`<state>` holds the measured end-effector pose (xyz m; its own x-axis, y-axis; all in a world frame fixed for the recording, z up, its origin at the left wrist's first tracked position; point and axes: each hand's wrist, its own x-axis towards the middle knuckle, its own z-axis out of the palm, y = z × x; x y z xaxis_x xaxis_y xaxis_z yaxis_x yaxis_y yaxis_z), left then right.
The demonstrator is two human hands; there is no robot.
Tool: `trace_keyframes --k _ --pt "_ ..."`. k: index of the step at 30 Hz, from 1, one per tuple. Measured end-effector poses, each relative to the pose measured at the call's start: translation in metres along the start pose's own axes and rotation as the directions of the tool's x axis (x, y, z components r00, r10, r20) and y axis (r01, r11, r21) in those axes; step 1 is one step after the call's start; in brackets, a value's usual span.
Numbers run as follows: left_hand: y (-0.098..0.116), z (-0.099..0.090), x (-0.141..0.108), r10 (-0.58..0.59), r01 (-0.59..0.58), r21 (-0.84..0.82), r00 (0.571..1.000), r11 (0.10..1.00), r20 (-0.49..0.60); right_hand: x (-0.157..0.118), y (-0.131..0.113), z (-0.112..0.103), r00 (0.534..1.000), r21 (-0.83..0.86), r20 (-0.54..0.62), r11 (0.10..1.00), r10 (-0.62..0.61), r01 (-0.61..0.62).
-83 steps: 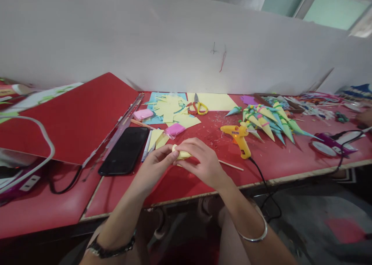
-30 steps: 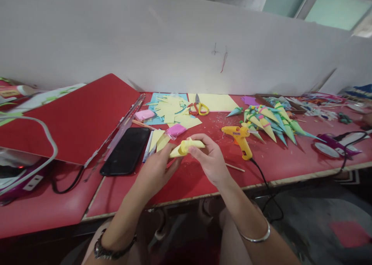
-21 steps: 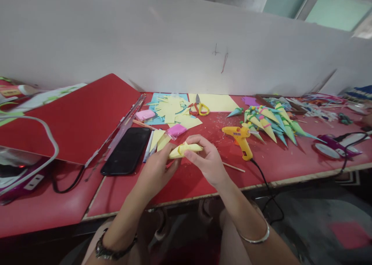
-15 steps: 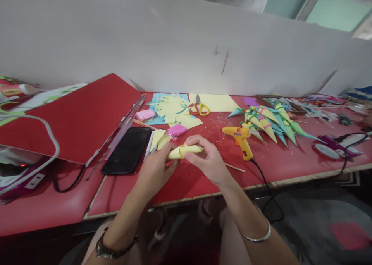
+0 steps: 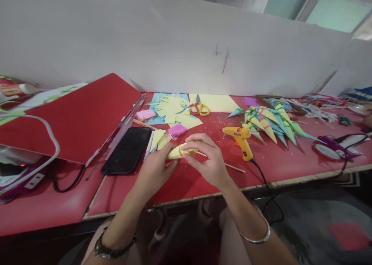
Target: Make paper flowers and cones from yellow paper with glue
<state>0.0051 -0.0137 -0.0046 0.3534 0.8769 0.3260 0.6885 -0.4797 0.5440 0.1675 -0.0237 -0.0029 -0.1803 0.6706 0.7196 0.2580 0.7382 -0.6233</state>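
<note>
A pale yellow paper cone [image 5: 176,152] with a darker yellow band around it lies sideways between my two hands, above the table's front part. My left hand [image 5: 155,170] is closed on its left end. Around the banded right end, the fingers of my right hand [image 5: 209,160] are curled, hiding part of it. Just beyond my left hand are folded yellow paper pieces [image 5: 158,136] and a bright pink packet [image 5: 177,131]. A thin stick [image 5: 235,167] lies to the right of my right hand.
A yellow glue gun [image 5: 241,139] with a black cord rests right of my hands. Behind it is a pile of finished-looking paper cones [image 5: 274,127]. A black phone [image 5: 127,150] lies to the left. Scissors [image 5: 203,109] and paper scraps [image 5: 171,109] lie farther back.
My right hand's fingers have shifted over the cone's right end and now cover more of it. The left hand keeps its grip in nearly the same place.
</note>
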Motion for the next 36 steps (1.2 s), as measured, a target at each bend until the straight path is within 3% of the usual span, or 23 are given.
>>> trace_keyframes --k 10,18,28,36 --pt "-0.0021 0.0013 0.0002 -0.050 0.049 0.091 0.999 0.995 0.003 -0.0014 0.0016 -0.0004 0.994 -0.042 0.107 0.998 -0.039 0.044" --pt "-0.0015 0.0005 0.0012 -0.099 0.089 0.204 0.994 0.975 0.039 -0.0025 0.0035 0.0004 0.995 -0.054 0.097 0.998 -0.018 0.023" --pt "-0.0005 0.0002 0.0006 -0.083 0.074 0.205 0.996 0.976 0.036 -0.0023 0.0028 0.0031 0.997 -0.039 0.071 0.999 -0.013 0.016" --pt "0.0014 0.0005 0.0000 -0.075 0.070 0.311 0.997 0.948 0.005 -0.0013 0.0012 0.0032 0.999 -0.015 0.046 1.000 0.027 -0.026"
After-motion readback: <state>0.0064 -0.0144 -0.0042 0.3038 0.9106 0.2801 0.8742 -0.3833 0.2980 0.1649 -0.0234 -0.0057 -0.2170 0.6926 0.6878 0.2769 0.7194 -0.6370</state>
